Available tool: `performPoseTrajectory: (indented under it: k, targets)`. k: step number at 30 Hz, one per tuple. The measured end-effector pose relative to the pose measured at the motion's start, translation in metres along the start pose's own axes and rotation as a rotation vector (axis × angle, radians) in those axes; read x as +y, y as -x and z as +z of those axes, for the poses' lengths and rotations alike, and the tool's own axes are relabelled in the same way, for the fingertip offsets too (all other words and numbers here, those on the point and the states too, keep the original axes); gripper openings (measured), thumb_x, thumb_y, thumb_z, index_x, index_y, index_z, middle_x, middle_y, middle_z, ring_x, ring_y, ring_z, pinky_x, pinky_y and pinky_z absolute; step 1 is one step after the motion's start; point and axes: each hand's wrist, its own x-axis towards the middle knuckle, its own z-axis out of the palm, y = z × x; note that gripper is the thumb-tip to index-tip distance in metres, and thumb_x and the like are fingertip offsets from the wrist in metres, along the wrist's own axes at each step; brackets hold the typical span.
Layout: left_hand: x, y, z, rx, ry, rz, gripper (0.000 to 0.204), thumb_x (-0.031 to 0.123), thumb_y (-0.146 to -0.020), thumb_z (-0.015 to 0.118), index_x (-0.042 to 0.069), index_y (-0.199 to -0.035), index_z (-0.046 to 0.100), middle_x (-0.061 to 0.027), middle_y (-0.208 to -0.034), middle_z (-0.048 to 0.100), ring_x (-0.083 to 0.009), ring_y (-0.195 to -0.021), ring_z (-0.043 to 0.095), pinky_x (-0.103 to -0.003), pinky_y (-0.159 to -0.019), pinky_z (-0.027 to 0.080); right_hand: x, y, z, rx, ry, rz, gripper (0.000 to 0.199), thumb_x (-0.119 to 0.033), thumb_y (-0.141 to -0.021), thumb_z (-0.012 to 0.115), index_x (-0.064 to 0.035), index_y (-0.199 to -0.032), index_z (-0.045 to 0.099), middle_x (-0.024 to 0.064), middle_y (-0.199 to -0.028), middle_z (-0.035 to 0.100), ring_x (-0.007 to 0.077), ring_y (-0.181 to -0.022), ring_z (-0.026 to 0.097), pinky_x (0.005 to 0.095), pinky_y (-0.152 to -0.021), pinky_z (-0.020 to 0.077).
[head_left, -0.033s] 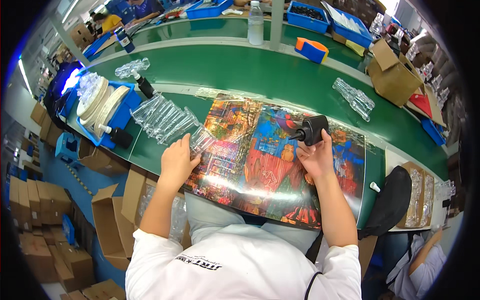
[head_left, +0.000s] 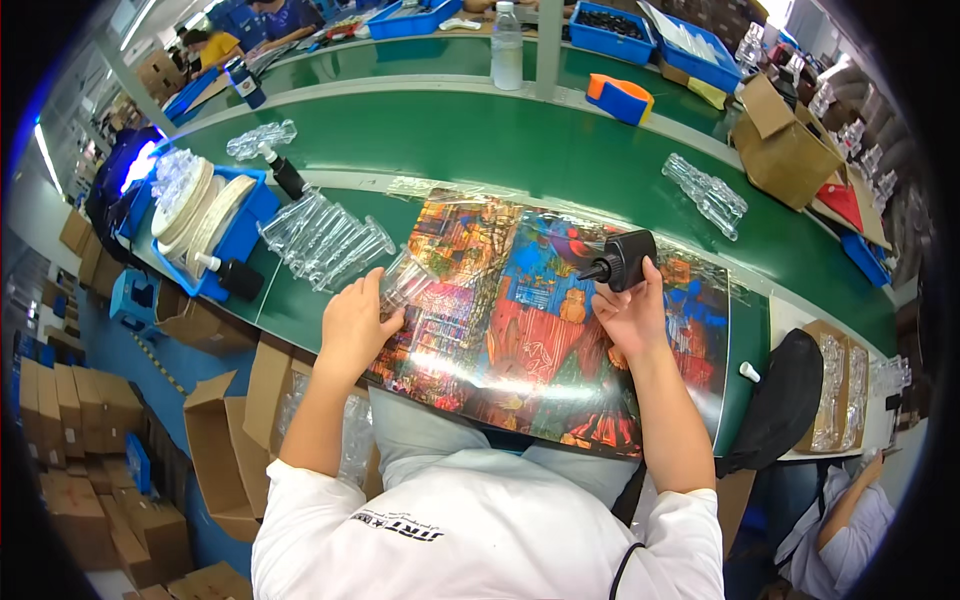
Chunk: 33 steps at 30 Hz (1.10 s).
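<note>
My left hand point(head_left: 352, 325) is closed on the end of a clear, ridged tube-like piece point(head_left: 408, 278), over the left part of the glossy printed sheet point(head_left: 450, 355). Just beyond it, several similar clear pieces point(head_left: 325, 240) lie side by side in a row on the green table. In my right hand point(head_left: 632, 318) is a black squeeze bottle point(head_left: 630, 258), held above the sheet with its pointed nozzle point(head_left: 592, 272) toward the left. A small white cap point(head_left: 749, 372) lies right of the sheet.
A blue bin point(head_left: 245, 220) with cream discs stands at the left, beside black bottles with white tips point(head_left: 235, 275). Clear pieces point(head_left: 705, 195) lie at the far right. Beyond are a tape dispenser point(head_left: 620, 98), a water bottle point(head_left: 507, 50) and a cardboard box point(head_left: 785, 140). Co-workers sit around.
The clear piece in my left hand has shifted slightly up and away from the row, so a gap shows between them. My right hand and the black bottle stay nearly still.
</note>
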Motion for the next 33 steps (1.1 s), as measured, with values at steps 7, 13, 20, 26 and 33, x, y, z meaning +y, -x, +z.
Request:
performPoseTrajectory:
  k: [7, 13, 20, 26, 33]
  targets:
    - [0.075, -0.06, -0.008, 0.059, 0.759, 0.3, 0.058, 0.019, -0.065, 0.076, 0.004, -0.112, 0.047, -0.0125, -0.096, 0.061, -0.0328, -0.094, 0.057, -0.042, -0.079, 0.046, -0.016, 0.0, -0.016, -0.065, -0.034, -0.09, 0.034, -0.038, -0.09, 0.051, -0.0055, -0.099, 0.058, -0.0049, -0.055, 0.043, 0.0052, -0.051, 0.035, 0.0196, -0.047, 0.0288]
    - [0.109, -0.112, 0.045, 0.146, 0.914, 0.483, 0.06, 0.023, -0.063, 0.078, 0.007, -0.112, 0.048, -0.0115, -0.1, 0.058, -0.0332, -0.09, 0.057, -0.04, -0.078, 0.045, -0.022, 0.008, -0.011, 0.004, 0.072, -0.235, 0.034, -0.035, -0.088, 0.054, -0.0046, -0.103, 0.056, -0.0028, -0.061, 0.047, 0.0038, -0.051, 0.038, 0.0182, -0.048, 0.0304]
    - [0.099, -0.112, 0.077, 0.188, 0.757, 0.579, 0.055, 0.028, -0.066, 0.076, 0.007, -0.11, 0.05, -0.0104, -0.096, 0.059, -0.0299, -0.085, 0.058, -0.04, -0.076, 0.045, -0.001, 0.03, 0.017, 0.229, 0.674, -0.769, 0.053, -0.024, -0.08, 0.065, -0.0068, -0.124, 0.041, 0.0091, -0.096, 0.057, 0.0132, -0.074, 0.058, 0.019, -0.056, 0.0464]
    - [0.101, -0.111, 0.075, 0.198, 0.742, 0.612, 0.052, 0.031, -0.069, 0.075, 0.007, -0.108, 0.052, -0.0094, -0.095, 0.059, -0.0279, -0.082, 0.058, -0.04, -0.076, 0.045, 0.007, 0.03, 0.019, 0.235, 0.747, -0.773, 0.058, -0.026, -0.077, 0.068, -0.0054, -0.124, 0.04, 0.0107, -0.094, 0.057, 0.0145, -0.074, 0.058, 0.0201, -0.053, 0.0468]
    - [0.1, -0.11, 0.077, 0.238, 0.737, 0.637, 0.05, 0.033, -0.07, 0.074, 0.007, -0.108, 0.052, -0.0087, -0.095, 0.06, -0.0271, -0.081, 0.058, -0.039, -0.075, 0.044, 0.01, 0.028, 0.02, 0.245, 0.784, -0.828, 0.059, -0.026, -0.078, 0.068, -0.0035, -0.123, 0.039, 0.0114, -0.094, 0.057, 0.015, -0.072, 0.059, 0.0196, -0.05, 0.0459]
